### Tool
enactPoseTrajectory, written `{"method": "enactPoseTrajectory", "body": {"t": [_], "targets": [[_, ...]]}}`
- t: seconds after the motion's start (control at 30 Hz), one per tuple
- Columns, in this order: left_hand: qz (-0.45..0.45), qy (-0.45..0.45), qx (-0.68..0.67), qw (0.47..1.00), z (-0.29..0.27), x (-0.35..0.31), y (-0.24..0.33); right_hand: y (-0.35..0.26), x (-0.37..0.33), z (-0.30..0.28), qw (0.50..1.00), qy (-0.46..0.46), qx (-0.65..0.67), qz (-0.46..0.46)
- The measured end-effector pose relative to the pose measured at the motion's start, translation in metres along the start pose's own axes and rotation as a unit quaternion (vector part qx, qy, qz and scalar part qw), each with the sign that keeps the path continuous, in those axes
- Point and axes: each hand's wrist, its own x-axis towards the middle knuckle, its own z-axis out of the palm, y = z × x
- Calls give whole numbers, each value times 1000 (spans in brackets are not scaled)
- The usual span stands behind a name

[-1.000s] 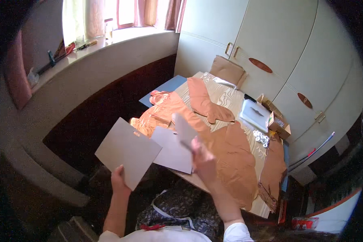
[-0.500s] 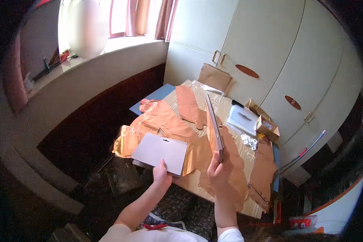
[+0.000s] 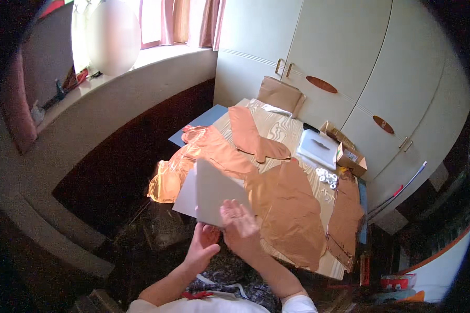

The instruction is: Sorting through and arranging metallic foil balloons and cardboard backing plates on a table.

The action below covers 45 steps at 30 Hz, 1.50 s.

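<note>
Right now, the grey board (image 3: pixel 213 190) stands tilted in front of the person, its lower edge just above the left hand (image 3: pixel 203 248) and its lower right part behind the right hand (image 3: pixel 238 223). The left fingers curl up at that lower edge, with the thumb set apart from them, pointing right; whether they clamp the board cannot be told. The right fingers are stretched out and slightly apart, lying across the board's near face; they are blurred, so firm contact cannot be made out. A pale sheet (image 3: pixel 185 197) shows just beyond the board's left side, partly hidden by it, at the table's near edge.

Farther over the table (image 3: pixel 283 125), orange foil (image 3: pixel 292 214) lies spread flat and creased. On the right, white rings (image 3: pixel 326 178) sit in a cluster near a white tray (image 3: pixel 318 148), and a box (image 3: pixel 352 159) stands just beside the tray. A cushion (image 3: pixel 280 95) leans at the far end, against the wardrobe (image 3: pixel 339 47).
</note>
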Motion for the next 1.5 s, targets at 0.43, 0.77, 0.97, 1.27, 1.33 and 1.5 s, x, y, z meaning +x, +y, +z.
{"method": "enactPoseTrajectory", "body": {"t": [0.43, 0.77, 0.97, 1.27, 1.33, 1.5], "targets": [[180, 86, 354, 914, -60, 59, 12, -1, 30, 8, 967, -73, 245, -1], [157, 6, 321, 934, -77, 102, 30, 88, 16, 70, 847, 76, 412, 327], [205, -39, 367, 906, -104, 113, 18, 102, 0, 87, 918, 62, 255, 297], [221, 18, 333, 917, -78, 112, 39, 107, 13, 96, 877, 141, 345, 303], [212, 11, 296, 931, -71, 110, 45, 105, 16, 94, 872, 124, 351, 319], [228, -13, 285, 931, -64, 114, 48, 103, 20, 84, 878, 94, 340, 324]]}}
